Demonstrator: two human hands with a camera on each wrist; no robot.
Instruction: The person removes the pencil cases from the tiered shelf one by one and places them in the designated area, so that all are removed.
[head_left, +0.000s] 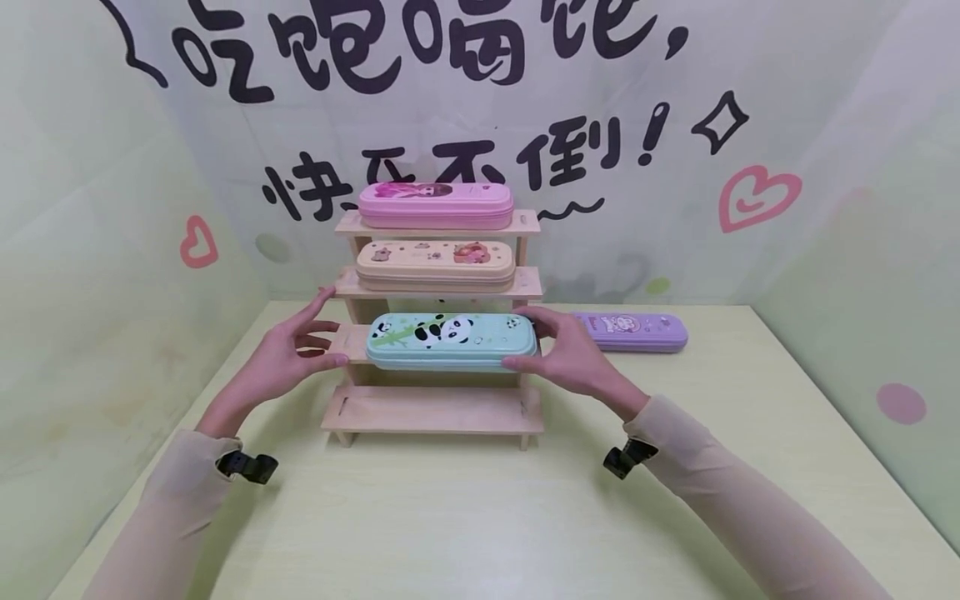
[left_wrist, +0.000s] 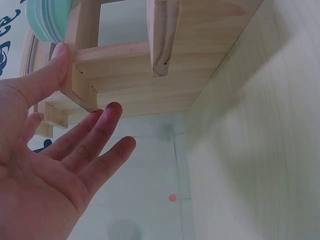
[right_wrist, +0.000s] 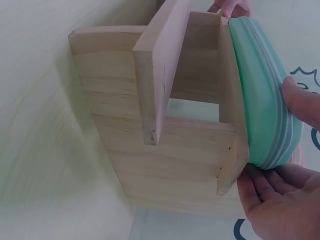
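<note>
A mint-green zippered pencil case [head_left: 487, 340] with panda pictures lies along the third step down of a wooden stepped rack [head_left: 431, 410]. My right hand [head_left: 566, 350] holds the case's right end, thumb at the front edge and fingers around the back end, as the right wrist view also shows beside the zipper [right_wrist: 280, 85]. At the rack's left end, my left hand [head_left: 288, 346] has its fingers spread, holding nothing. In the left wrist view its thumb [left_wrist: 52, 75] lies at the end of the step board, beside the mint case [left_wrist: 49, 19].
A pink pencil case [head_left: 435, 215] lies on the top step and a cream one [head_left: 435, 275] on the second. The lowest step [head_left: 435, 408] is bare. Behind my right hand, a purple pencil case [head_left: 637, 332] lies on the table [head_left: 465, 517]. Printed cloth walls [head_left: 652, 225] surround the table.
</note>
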